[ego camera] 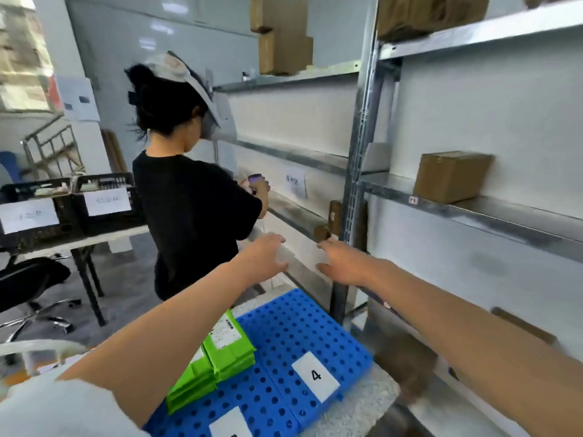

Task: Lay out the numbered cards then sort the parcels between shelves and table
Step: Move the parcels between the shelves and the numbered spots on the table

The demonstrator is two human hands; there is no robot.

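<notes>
1. Left hand (265, 257) and right hand (340, 263) reach out mid-frame, fingers loosely spread, gripping nothing.
2. Lower centre: crinkled green plastic parcels (217, 361) stacked on a blue perforated board (299, 320) — white card "4" (315, 375) lies flat beside them.
3. Right: a brown cardboard box (451, 176) stands on a metal shelf (473, 212).

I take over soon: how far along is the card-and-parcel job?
Done: card 4 and a second, cut-off card lie on the blue board, with green parcels beside them. In hand: nothing; the left hand and right hand reach open toward the shelves. Left: most sorting, likely; a cardboard box sits on a shelf.
</notes>
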